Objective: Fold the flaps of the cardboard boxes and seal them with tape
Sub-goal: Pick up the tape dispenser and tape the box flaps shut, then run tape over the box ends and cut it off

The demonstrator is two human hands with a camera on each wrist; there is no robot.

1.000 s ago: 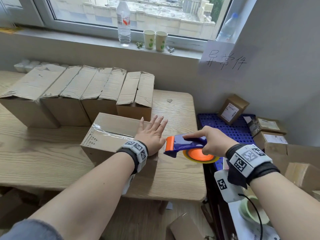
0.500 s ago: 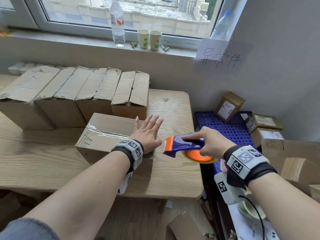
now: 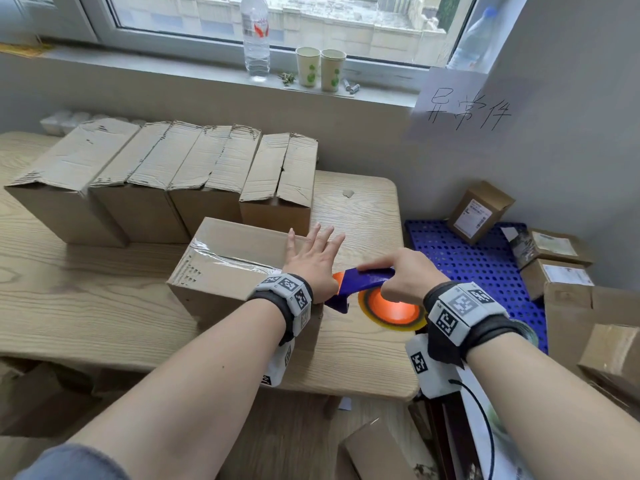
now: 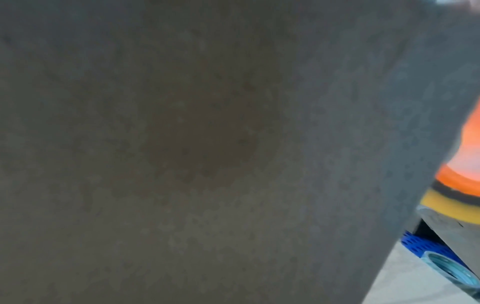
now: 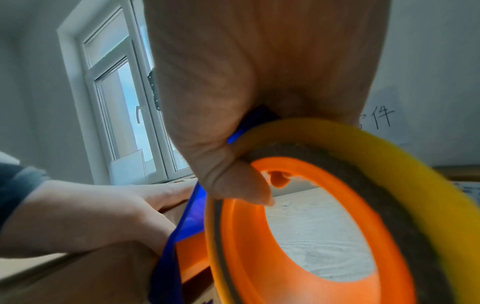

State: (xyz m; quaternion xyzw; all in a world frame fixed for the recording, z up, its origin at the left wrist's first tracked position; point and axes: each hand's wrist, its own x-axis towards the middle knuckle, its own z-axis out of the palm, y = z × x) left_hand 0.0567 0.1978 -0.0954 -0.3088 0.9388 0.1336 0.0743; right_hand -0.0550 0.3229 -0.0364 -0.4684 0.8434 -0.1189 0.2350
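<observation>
A closed cardboard box (image 3: 228, 258) with clear tape along its top seam lies near the front of the wooden table (image 3: 86, 306). My left hand (image 3: 313, 261) lies flat on the box's right end, fingers straight and spread. My right hand (image 3: 398, 275) grips a blue and orange tape dispenser (image 3: 367, 287) with a yellow tape roll (image 5: 405, 164), held against the box's right end just below my left hand. In the left wrist view the box's side (image 4: 207, 144) fills the frame, dark and blurred, with the dispenser's orange hub (image 4: 465, 164) at the right edge.
Several closed cardboard boxes (image 3: 166, 174) stand in a row at the back of the table. A blue perforated pallet (image 3: 478, 265) to the right holds small labelled boxes (image 3: 479, 211). A water bottle (image 3: 255, 36) and two paper cups (image 3: 320, 69) stand on the windowsill.
My right hand has brought the tape dispenser left and down until it meets the box's right end, tilting it. My left hand stays flat on the box.
</observation>
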